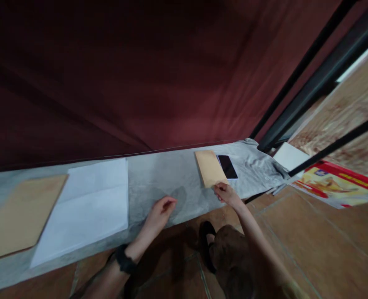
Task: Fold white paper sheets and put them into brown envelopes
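Observation:
My right hand pinches the near corner of a tan rectangular paper piece lying on the grey cloth; whether it is an envelope, a booklet or loose sheets I cannot tell. Just right of it, almost touching, lies a dark-screened phone. My left hand, with a black band on the wrist, hovers over the cloth's near edge, its fingers curled in and nothing visible in them. Large white paper sheets are spread to its left, and a tan board or folder overlaps their left side.
The grey cloth covers a long narrow surface below a dark red curtain. Black poles stand at the right. On the tiled floor lie a red and yellow printed box or sheet and a white flat object.

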The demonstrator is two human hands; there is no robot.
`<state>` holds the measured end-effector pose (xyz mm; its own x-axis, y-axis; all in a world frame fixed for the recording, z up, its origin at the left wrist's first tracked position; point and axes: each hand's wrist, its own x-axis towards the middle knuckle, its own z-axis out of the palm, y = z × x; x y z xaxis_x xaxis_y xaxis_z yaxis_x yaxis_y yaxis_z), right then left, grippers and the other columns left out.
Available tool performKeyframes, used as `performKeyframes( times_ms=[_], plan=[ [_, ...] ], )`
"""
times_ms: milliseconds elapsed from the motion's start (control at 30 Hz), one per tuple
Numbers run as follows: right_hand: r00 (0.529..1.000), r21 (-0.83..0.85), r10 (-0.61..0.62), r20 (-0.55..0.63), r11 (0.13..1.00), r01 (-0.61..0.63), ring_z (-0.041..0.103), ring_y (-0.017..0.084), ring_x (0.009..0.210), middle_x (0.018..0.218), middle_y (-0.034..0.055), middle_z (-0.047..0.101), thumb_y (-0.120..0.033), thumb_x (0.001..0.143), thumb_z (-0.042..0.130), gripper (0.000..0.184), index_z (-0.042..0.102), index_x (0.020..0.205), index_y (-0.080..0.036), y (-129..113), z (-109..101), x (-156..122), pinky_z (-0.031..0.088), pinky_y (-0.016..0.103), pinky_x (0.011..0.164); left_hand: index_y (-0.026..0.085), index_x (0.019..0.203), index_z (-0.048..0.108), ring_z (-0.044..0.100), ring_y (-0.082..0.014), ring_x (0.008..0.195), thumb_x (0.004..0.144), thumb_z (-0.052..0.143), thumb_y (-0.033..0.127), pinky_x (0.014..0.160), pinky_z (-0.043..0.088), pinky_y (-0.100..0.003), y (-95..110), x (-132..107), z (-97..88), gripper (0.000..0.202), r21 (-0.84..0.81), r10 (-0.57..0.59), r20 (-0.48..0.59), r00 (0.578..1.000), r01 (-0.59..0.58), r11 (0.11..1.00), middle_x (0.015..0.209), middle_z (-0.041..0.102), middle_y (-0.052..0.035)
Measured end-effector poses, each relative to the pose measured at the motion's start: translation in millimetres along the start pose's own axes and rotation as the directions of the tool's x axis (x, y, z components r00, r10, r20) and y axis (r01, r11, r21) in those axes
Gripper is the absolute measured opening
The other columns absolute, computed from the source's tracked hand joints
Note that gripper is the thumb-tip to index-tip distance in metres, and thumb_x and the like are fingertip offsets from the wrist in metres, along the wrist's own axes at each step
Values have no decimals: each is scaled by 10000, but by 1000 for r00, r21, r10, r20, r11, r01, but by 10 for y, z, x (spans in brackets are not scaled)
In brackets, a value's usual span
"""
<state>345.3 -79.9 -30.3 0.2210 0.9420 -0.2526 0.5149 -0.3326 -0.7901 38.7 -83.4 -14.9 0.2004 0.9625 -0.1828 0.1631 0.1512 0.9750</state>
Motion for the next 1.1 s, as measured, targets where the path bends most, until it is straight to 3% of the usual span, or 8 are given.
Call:
performKeyframes(
  times_ms=[100,200,333,433,500,567,733,1100],
  plan=[
    [986,140,-76,148,989,55,504,110,486,578,-35,554,-428,842,569,249,581,717,-214,-109,272,-1,416,217,476,230,992,764,652,-298,1074,814,649,268,1003,453,-416,38,-17,-209,216,406,238,-80,968,-186,895,1107,733,-118],
    [965,206,-147,215,973,102,536,118,515,638,-12,615,-453,807,610,246,629,768,-211,-270,570,-10,435,223,479,195,1276,675,464,-357,1381,872,572,206,1173,287,-533,80,-42,-512,417,764,305,-121,945,-108,637,1472,550,-167],
    [952,273,-185,244,955,116,550,129,516,674,0,648,-463,790,648,252,673,806,-214,-515,1009,-41,460,243,487,144,1491,477,221,-391,1526,932,537,279,1191,161,-664,93,-47,-979,579,889,218,-283,934,170,425,1620,334,-219],
    [933,344,-217,289,933,110,592,151,580,714,6,665,-460,782,670,242,699,849,-228,-702,1384,-104,496,258,518,111,1560,347,130,-433,1540,948,523,462,1119,217,-748,71,-44,-1293,727,837,70,-428,901,366,406,1651,204,-265],
    [922,364,-233,309,925,112,612,163,625,747,9,677,-450,784,671,228,710,876,-245,-823,1633,-165,516,267,538,99,1568,321,159,-450,1530,932,492,589,1078,278,-757,46,-56,-1406,820,804,-72,-433,898,421,419,1642,192,-292],
    [911,375,-248,329,920,115,618,167,643,778,10,684,-447,786,664,219,710,897,-264,-931,1856,-220,524,274,540,101,1566,322,193,-446,1523,922,475,636,1075,288,-751,19,-84,-1408,851,820,-161,-396,904,427,382,1635,200,-299],
    [912,394,-278,302,907,146,631,185,662,809,15,680,-437,809,594,284,692,1004,-255,-1118,2246,-232,545,297,524,80,1565,314,225,-400,1526,937,489,595,1115,318,-669,31,-173,-1171,831,903,-179,-355,917,386,189,1643,191,-280],
    [906,489,-249,342,871,55,642,195,663,825,13,702,-401,772,636,254,724,985,-295,-1364,2646,-94,560,342,573,87,1500,431,396,-337,1454,904,613,388,1048,477,-446,90,-273,-1374,692,924,-134,-295,946,318,214,1596,355,-256]
  ],
)
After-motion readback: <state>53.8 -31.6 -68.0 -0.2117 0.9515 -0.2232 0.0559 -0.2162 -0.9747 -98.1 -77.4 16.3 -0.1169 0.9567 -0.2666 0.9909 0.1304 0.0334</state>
